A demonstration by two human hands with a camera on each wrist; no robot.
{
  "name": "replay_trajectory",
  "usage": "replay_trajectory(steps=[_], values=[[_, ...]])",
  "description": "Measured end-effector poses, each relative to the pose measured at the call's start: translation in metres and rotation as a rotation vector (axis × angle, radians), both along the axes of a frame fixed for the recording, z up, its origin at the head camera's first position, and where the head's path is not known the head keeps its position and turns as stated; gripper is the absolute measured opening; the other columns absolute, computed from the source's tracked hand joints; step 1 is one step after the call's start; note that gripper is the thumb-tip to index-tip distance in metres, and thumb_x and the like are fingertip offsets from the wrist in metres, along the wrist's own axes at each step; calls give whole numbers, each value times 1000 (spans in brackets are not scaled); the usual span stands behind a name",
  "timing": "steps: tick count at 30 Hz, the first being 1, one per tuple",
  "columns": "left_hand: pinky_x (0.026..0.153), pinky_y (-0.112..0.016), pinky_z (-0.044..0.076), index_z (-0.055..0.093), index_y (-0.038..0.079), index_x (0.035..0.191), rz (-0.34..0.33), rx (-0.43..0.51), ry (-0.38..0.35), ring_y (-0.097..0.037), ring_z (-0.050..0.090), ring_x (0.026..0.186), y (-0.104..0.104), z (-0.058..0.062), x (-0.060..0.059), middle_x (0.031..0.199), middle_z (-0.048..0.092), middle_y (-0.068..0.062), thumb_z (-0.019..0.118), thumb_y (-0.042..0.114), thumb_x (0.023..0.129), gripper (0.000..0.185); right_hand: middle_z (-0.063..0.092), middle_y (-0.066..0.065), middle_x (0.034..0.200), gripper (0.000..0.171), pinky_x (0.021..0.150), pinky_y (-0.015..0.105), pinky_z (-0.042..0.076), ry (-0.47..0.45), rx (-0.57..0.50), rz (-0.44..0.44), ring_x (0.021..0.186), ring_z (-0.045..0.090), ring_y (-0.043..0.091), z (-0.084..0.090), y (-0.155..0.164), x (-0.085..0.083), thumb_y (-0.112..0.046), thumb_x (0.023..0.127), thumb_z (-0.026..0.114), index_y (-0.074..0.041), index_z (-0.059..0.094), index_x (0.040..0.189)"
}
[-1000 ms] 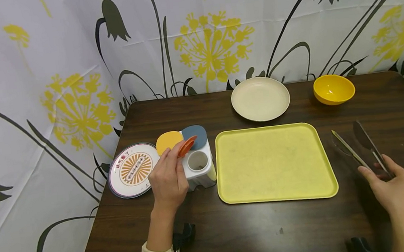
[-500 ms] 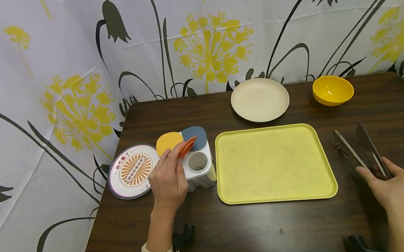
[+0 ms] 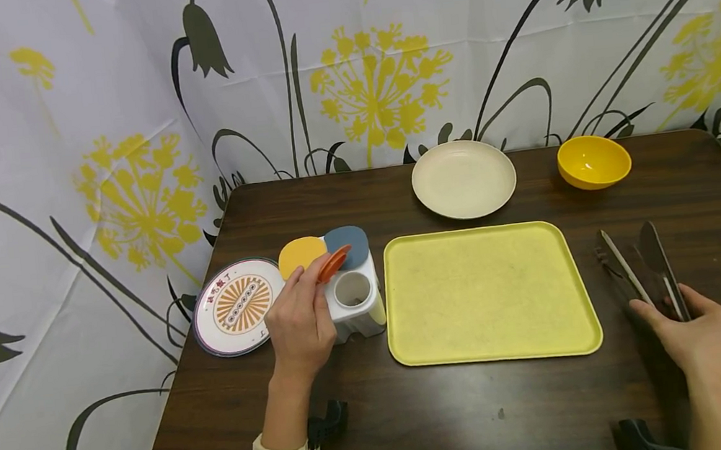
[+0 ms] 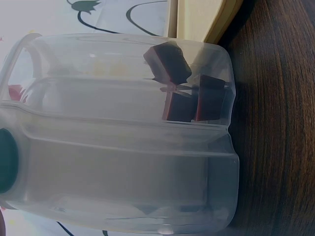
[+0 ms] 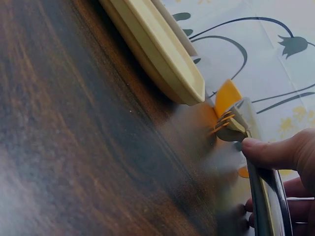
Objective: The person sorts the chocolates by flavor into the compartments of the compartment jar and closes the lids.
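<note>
My left hand (image 3: 301, 325) pinches a small orange lid (image 3: 334, 264) raised over the near right cup of a white multi-cup container (image 3: 360, 323). That cup is uncovered; a yellow lid (image 3: 302, 254) and a blue lid (image 3: 347, 246) cover the two cups behind. Through the container's translucent wall, the left wrist view shows several dark red chunks (image 4: 181, 105) at the bottom of one cup. At the right of the table, my right hand (image 3: 711, 343) grips metal cutlery by the handles, tips pointing away from me. A fork (image 5: 225, 122) is among the pieces, overlapping the others there.
A yellow tray (image 3: 491, 292) lies between the hands. Behind it are a cream plate (image 3: 464, 179) and a yellow bowl (image 3: 594, 162). Left of the container is a patterned white plate (image 3: 243, 306). A flowered curtain (image 3: 378, 71) hangs behind the table's back edge.
My right hand has shifted slightly left with the cutlery, whose tips have turned a little. The left hand and orange lid have stayed in place.
</note>
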State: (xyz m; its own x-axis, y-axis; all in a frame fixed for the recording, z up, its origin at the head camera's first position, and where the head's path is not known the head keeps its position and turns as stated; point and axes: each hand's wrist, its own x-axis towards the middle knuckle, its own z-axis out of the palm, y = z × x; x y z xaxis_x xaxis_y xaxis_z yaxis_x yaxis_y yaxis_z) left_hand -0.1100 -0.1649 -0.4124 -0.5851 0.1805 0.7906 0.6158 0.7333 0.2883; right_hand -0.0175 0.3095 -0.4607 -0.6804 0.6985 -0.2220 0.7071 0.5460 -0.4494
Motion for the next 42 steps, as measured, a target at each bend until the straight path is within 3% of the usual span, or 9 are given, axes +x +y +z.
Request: replay_trajectory(steps=[12, 18, 21, 25, 29, 35, 42], values=[[89, -50, 52, 65, 5, 124, -7, 4, 1, -34, 69, 95, -1, -2, 0, 105, 72, -13, 46, 12, 93, 37, 38, 36, 141, 101, 79, 68, 38, -60, -17, 12, 116, 42, 59, 2, 0, -1, -76, 75, 62, -19, 31, 153], [88, -50, 52, 65, 5, 124, -8, 5, 5, -33, 69, 94, 0, -1, 0, 105, 72, -12, 45, 13, 94, 37, 33, 34, 146, 106, 88, 70, 34, -93, -14, 10, 120, 38, 59, 8, -3, 0, -80, 75, 56, -18, 22, 154], [89, -50, 52, 65, 5, 124, -13, 3, 8, -34, 69, 93, 0, -1, -1, 107, 72, -12, 45, 13, 94, 37, 33, 25, 151, 100, 94, 72, 30, -16, 20, -10, 127, 36, 55, 15, -7, 1, -76, 79, 57, -19, 27, 154], [88, -51, 52, 65, 5, 124, -16, 1, 17, -34, 69, 93, 0, -1, -1, 108, 72, -11, 45, 13, 94, 38, 38, 11, 154, 81, 96, 73, 28, 211, 84, -1, 135, 35, 46, 27, -20, 0, -60, 84, 65, -19, 41, 149], [88, -51, 52, 65, 5, 125, -21, 1, 23, -34, 69, 93, 0, -1, -1, 109, 72, -11, 44, 13, 93, 38, 52, 8, 144, 63, 93, 69, 34, 431, 131, 112, 129, 45, 42, 39, -40, -7, -42, 85, 73, -17, 57, 140], [91, -50, 51, 66, 8, 125, -52, 6, 17, -26, 71, 94, -1, 0, -1, 111, 72, -8, 44, 15, 94, 38, 67, 10, 121, 51, 83, 55, 42, 734, 120, 453, 112, 58, 39, 39, -87, -25, -21, 74, 85, -9, 71, 121], [93, -52, 49, 68, 9, 123, -92, 5, 15, -24, 68, 105, -1, 0, -1, 115, 71, -7, 44, 20, 96, 38, 69, 3, 114, 49, 82, 43, 49, 870, 66, 809, 105, 64, 25, 33, -152, -40, -17, 71, 87, -8, 72, 117]])
